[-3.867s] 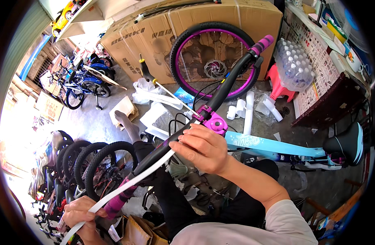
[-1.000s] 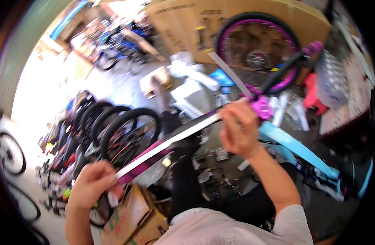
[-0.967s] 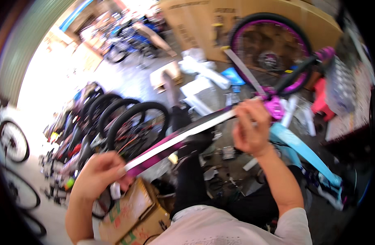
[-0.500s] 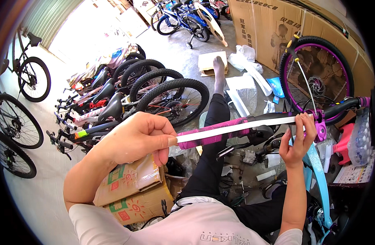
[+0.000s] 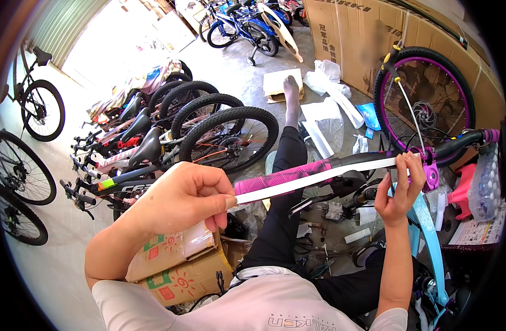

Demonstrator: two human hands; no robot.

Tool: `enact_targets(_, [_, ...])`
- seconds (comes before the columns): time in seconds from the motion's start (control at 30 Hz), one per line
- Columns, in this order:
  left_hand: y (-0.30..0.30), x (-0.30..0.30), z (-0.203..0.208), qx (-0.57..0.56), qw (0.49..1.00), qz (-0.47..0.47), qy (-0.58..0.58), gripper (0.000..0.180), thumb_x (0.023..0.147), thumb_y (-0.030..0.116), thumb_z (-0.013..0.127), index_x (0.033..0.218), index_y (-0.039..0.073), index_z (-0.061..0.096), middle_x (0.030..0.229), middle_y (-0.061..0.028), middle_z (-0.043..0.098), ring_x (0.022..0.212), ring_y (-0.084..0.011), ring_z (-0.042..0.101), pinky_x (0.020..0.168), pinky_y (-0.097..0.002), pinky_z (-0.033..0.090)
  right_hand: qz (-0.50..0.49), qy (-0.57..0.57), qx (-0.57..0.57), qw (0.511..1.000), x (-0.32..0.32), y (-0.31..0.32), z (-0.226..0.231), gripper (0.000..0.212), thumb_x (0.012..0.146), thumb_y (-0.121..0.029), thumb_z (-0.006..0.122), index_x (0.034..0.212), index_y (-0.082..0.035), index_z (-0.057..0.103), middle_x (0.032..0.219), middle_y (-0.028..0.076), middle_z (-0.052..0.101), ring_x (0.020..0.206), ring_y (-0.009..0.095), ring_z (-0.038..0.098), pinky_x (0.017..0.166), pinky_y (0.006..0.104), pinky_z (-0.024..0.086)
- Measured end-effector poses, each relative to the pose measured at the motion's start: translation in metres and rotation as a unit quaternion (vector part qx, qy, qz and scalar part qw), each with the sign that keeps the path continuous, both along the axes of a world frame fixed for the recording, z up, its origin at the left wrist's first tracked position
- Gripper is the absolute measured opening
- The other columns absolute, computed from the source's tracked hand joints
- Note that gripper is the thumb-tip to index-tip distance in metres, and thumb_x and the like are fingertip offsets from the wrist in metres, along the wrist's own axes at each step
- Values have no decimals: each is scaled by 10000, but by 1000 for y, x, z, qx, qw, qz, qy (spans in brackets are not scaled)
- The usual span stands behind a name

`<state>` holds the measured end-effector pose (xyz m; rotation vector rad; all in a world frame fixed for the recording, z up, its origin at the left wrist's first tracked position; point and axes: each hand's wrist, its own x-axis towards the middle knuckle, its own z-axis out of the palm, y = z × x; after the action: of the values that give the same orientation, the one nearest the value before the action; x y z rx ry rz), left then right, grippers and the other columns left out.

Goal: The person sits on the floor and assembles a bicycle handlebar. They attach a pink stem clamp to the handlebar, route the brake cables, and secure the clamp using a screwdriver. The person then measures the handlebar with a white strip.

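Observation:
A long, flat white strip (image 5: 313,180) is stretched between my two hands along a bicycle handlebar. My left hand (image 5: 189,193) pinches one end between thumb and fingers, just past the outer end of a purple-and-black handlebar grip (image 5: 280,177). By the purple stem (image 5: 431,175), my right hand (image 5: 399,190) has its fingertips closed on the strip's other end. A black brake lever (image 5: 313,203) sits below the bar. The bicycle's light blue frame (image 5: 428,237) runs down at the right.
A purple-rimmed wheel (image 5: 376,105) leans before a large cardboard box (image 5: 341,49). Several bicycles (image 5: 231,132) stand in a row at left. Cardboard cartons (image 5: 181,270) lie beside my legs. Plastic wrapping (image 5: 333,118), tools and scraps cover the floor around my outstretched leg.
My left hand and its end of the strip have come slightly down and left, showing more of the purple grip above the strip. My right hand keeps its place near the stem.

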<state>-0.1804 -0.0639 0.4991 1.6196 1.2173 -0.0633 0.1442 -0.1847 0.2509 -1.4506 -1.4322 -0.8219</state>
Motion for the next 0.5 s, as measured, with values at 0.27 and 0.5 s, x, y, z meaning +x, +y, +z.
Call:
enact_targets(0.27, [-2, -4, -3, 16, 1000, 6, -14, 108, 985, 55, 646, 947, -28, 703, 785, -62, 725, 709, -100, 704, 657, -240, 569, 3, 0, 3, 1000, 1, 0, 1, 520, 837, 23, 631, 1355, 16, 599, 1318, 171, 555, 1223, 382, 565, 1112, 560, 447])
enact_targets(0.5, [-1, -12, -11, 28, 998, 5, -61, 94, 966, 34, 646, 933, -31, 706, 786, -64, 726, 714, -98, 700, 668, -241, 574, 2, 0, 4, 1000, -1, 1, 0, 522, 834, 28, 628, 1355, 13, 599, 1320, 173, 554, 1226, 382, 564, 1111, 561, 446])
